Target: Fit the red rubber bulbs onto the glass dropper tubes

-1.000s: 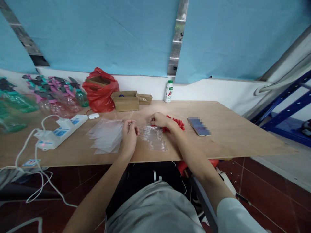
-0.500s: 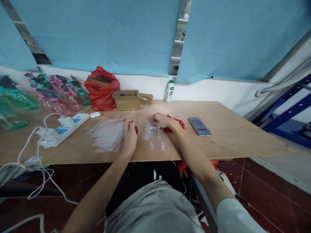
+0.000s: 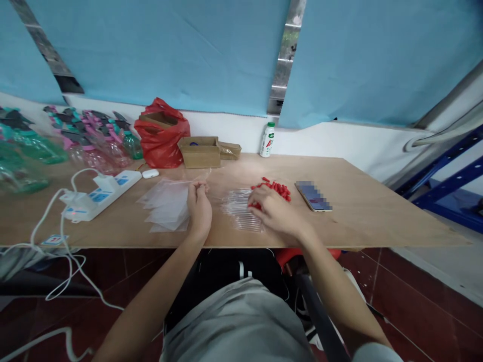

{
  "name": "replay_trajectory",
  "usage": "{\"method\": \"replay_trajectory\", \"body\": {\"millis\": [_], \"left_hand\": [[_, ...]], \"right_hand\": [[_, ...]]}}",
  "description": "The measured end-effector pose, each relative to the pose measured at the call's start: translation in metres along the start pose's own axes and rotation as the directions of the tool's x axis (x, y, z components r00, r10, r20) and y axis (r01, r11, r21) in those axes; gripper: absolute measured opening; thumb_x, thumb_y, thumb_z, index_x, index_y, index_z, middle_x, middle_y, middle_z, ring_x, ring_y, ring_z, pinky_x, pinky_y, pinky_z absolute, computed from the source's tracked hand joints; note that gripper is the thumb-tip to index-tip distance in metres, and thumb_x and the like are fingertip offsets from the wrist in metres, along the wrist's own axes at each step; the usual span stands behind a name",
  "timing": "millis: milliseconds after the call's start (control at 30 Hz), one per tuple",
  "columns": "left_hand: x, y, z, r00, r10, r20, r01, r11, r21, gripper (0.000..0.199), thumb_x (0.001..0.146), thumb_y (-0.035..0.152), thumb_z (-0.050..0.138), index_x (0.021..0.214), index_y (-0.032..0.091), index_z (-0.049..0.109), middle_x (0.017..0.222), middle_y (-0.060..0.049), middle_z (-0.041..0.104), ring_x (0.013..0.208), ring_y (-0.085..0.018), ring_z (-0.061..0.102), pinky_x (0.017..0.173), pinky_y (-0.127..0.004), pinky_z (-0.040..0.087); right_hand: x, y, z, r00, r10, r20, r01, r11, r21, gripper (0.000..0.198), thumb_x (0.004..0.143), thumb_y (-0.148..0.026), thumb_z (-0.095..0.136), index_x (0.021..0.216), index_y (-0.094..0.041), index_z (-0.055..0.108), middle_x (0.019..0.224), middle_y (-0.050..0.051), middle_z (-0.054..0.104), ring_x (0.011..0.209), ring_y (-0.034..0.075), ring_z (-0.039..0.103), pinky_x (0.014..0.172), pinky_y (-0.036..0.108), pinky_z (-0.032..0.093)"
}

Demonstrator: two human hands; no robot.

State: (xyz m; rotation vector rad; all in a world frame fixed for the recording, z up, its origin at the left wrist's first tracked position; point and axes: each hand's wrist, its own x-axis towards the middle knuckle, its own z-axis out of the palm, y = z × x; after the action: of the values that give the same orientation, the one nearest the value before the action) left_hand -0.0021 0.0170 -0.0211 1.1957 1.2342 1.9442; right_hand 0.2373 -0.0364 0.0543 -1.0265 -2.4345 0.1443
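Note:
My left hand [image 3: 199,208] is closed in a pinch at the right edge of a fanned stack of clear plastic bags [image 3: 166,213]. What its fingertips hold is too thin and transparent to make out. Over the table to the right, my right hand [image 3: 275,208] is palm down with curved fingers and the thumb apart from them. It hovers at or touches the near left side of a heap of small red caps [image 3: 281,189], and a bit of red shows between thumb and fingers. Just left of it lies a row of thin clear tubes [image 3: 241,221], partly covered by its fingertips.
A phone [image 3: 314,196] lies right of the caps. At the back stand a white bottle [image 3: 267,141], an open cardboard box [image 3: 201,155] and a red plastic bag [image 3: 164,146]. On the left are a power strip [image 3: 85,206] with cables and several spray bottles [image 3: 101,151].
My right hand has moved right and nearer to me, from the far end of the tubes to the red caps, and its fingers have spread. My left hand stays almost in place.

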Motion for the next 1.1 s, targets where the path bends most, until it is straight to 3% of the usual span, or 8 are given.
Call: {"method": "replay_trajectory", "body": {"millis": [100, 233, 433, 767, 1100], "left_hand": [[0.0, 0.0, 0.004, 0.999, -0.036, -0.011, 0.036, 0.999, -0.003, 0.012, 0.099, 0.024, 0.052, 0.094, 0.023, 0.063, 0.102, -0.003, 0.068, 0.098, -0.019, 0.063, 0.09, -0.032, 0.047], [-0.001, 0.004, 0.007, 0.999, -0.052, -0.014, 0.052, 0.999, -0.015, 0.012, 0.097, 0.022, 0.052, 0.091, 0.023, 0.062, 0.1, -0.003, 0.068, 0.096, -0.018, 0.063, 0.092, -0.032, 0.046], [-0.002, 0.01, 0.004, 0.998, -0.058, -0.029, 0.058, 0.998, -0.012, 0.012, 0.098, 0.022, 0.051, 0.092, 0.023, 0.062, 0.099, -0.003, 0.068, 0.095, -0.017, 0.063, 0.086, -0.028, 0.046], [-0.002, 0.011, 0.006, 0.998, -0.066, -0.022, 0.065, 0.997, -0.038, 0.013, 0.099, 0.021, 0.05, 0.092, 0.022, 0.061, 0.095, -0.003, 0.066, 0.088, -0.015, 0.062, 0.081, -0.027, 0.047], [-0.003, 0.01, 0.007, 0.998, -0.058, 0.001, 0.058, 0.997, -0.056, 0.011, 0.098, 0.022, 0.052, 0.092, 0.023, 0.061, 0.094, -0.003, 0.066, 0.088, -0.016, 0.062, 0.08, -0.029, 0.047]], "right_hand": [[-0.035, -0.026, 0.014, 0.999, 0.003, 0.055, -0.002, 1.0, -0.018, 0.009, 0.106, -0.022, 0.062, 0.1, -0.02, 0.068, 0.104, 0.01, 0.071, 0.106, 0.028, 0.06, 0.098, 0.043, 0.048], [-0.055, -0.032, 0.034, 0.997, 0.06, 0.038, -0.059, 0.998, -0.027, 0.005, 0.104, -0.025, 0.068, 0.102, -0.021, 0.069, 0.112, 0.011, 0.07, 0.111, 0.029, 0.06, 0.098, 0.043, 0.049], [-0.06, -0.025, 0.047, 0.995, 0.075, -0.059, -0.076, 0.997, -0.028, 0.012, 0.099, -0.033, 0.077, 0.107, -0.024, 0.073, 0.112, 0.011, 0.072, 0.111, 0.032, 0.061, 0.095, 0.045, 0.051], [-0.067, -0.02, 0.056, 0.985, 0.052, -0.164, -0.039, 0.996, 0.085, 0.009, 0.104, -0.032, 0.071, 0.104, -0.026, 0.078, 0.103, 0.008, 0.076, 0.104, 0.029, 0.066, 0.094, 0.045, 0.051], [-0.069, -0.026, 0.071, 0.97, 0.077, -0.229, -0.087, 0.996, -0.033, 0.014, 0.107, -0.034, 0.066, 0.102, -0.026, 0.076, 0.099, 0.009, 0.078, 0.097, 0.028, 0.064, 0.085, 0.044, 0.044]]}}
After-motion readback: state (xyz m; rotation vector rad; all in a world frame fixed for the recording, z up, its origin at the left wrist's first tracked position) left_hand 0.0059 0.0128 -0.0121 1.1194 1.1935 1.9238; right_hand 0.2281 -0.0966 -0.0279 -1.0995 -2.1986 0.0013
